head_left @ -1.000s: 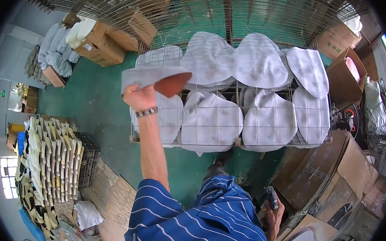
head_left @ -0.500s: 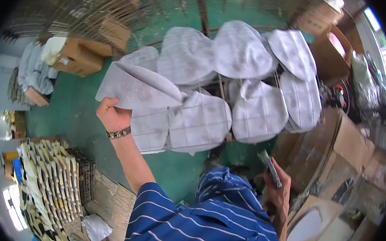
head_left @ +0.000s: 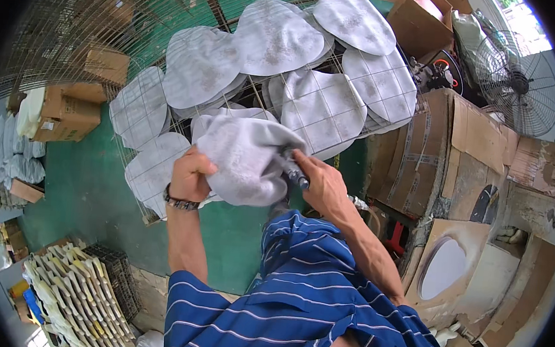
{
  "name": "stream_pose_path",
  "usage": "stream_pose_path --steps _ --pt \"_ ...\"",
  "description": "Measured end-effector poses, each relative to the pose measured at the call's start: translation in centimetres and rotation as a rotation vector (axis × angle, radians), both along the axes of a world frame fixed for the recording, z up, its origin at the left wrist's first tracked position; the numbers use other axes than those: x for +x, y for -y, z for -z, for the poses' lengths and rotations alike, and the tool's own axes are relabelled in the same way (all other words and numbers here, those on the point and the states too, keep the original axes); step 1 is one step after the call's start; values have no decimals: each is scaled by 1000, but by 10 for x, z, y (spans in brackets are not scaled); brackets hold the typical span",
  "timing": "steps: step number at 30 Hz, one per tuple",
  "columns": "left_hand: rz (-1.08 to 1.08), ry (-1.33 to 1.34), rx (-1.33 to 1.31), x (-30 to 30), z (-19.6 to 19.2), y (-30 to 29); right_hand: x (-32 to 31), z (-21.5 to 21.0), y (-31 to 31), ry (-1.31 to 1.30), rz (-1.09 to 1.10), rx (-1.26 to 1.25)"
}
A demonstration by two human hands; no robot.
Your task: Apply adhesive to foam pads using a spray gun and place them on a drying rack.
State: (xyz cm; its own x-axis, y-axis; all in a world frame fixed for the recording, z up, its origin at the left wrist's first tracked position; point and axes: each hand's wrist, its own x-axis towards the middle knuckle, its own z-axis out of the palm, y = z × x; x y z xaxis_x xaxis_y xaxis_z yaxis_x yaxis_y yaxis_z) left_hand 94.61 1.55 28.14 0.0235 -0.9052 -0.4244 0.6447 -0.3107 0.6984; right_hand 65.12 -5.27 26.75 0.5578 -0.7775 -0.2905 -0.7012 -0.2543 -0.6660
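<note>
**Ana:** Head view first, and it is the only one. What are the hands doing?

**Ben:** Left hand [head_left: 191,174] is closed on the near edge of a grey felt-like piece [head_left: 247,159], fingers curled over it, holding it up in front of the chest. Right hand [head_left: 321,185] is wrapped around a small dark hand tool [head_left: 293,169] whose tip meets the right side of that same piece.

**Ana:** Where does the piece sit compared with the rest?

**Ben:** Just in front of the wire rack [head_left: 157,210], lifted clear of it, overlapping the racked pieces [head_left: 272,36] behind.

**Ana:** How far along would you judge the work?

**Ben:** Somewhere in the middle, I'd say. Many similar grey pieces lie spread on the rack, but I cannot tell which have been worked and which have not. Only this one is in hand, with the tool on it.

**Ana:** How does the piece itself look?

**Ben:** Soft and thick, pale grey with a faintly mottled surface, draped and folded over the left hand instead of lying flat. Its outline is rounded, like the lobed ones on the rack.

**Ana:** Anything else nearby?

**Ben:** Cardboard boxes [head_left: 462,149] at the right, a standing fan [head_left: 516,81] beyond them, and a stack of pale flat parts [head_left: 75,294] at the lower left on the green floor [head_left: 87,184].
</note>
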Motion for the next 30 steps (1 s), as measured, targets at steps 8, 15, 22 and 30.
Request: stream_pose_path --steps 8,15,22,30 --pt "-410 -89 3 18 4 -18 -80 46 -14 -57 224 -26" --pt "-917 -150 -313 102 19 -8 -115 54 -49 -36 339 161" --pt "-1301 45 -657 300 15 71 -115 65 -57 -126 413 331" --pt "-1578 159 -799 340 99 92 -105 72 -58 -224 449 327"
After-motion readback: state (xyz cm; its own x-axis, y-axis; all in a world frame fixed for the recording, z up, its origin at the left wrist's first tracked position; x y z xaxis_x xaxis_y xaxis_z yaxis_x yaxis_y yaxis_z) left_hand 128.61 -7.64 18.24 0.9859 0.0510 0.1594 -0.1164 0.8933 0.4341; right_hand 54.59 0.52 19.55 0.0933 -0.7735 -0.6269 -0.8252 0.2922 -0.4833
